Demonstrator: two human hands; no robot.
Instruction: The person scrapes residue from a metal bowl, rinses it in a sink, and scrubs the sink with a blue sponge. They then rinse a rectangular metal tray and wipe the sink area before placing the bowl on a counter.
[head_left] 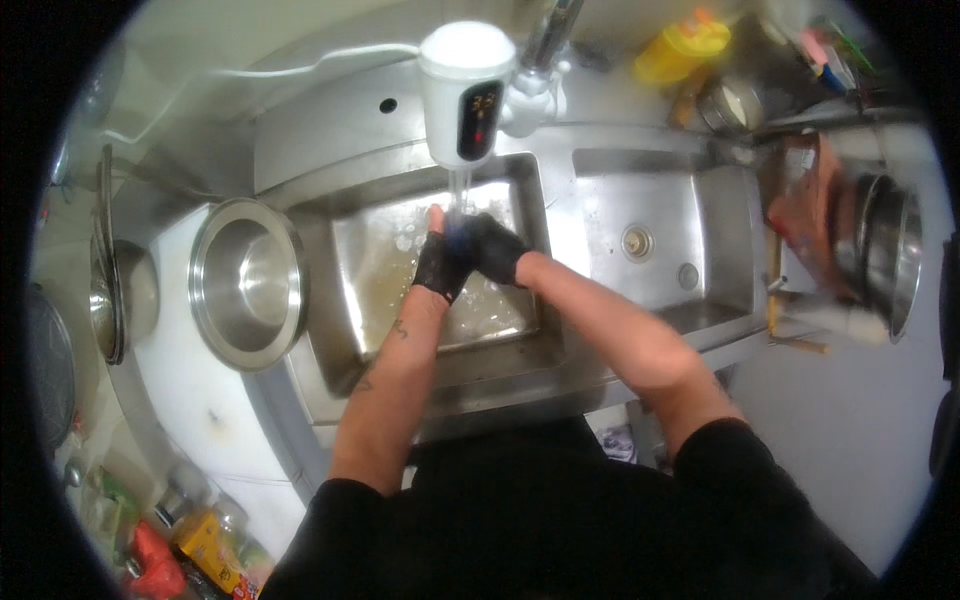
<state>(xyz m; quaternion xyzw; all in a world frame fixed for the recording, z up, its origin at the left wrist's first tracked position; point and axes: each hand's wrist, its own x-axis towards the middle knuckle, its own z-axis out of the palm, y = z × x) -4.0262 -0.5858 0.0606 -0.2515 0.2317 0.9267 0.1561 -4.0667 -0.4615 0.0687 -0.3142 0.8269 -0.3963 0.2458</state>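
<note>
Both hands are together under the running water of a white tap-mounted heater (468, 95) with a lit display. My left hand (440, 265), in a black glove, is below and left of the stream; a bare fingertip sticks up from it. My right hand (498, 250), also in a black glove, curls against the left from the right side. A small dark-blue patch (458, 236) shows between them in the stream, blurred, and its kind cannot be made out. The left basin (375, 300) of the steel sink lies beneath, with shallow water and foam on its bottom.
A round steel bowl (250, 285) stands at the sink's left. The right basin (640, 205) has a drain. Pans (885, 255) and a reddish-brown item (805, 195) hang at the right. A yellow container (682, 50) stands at the back, and a white cable (300, 68) runs left from the heater.
</note>
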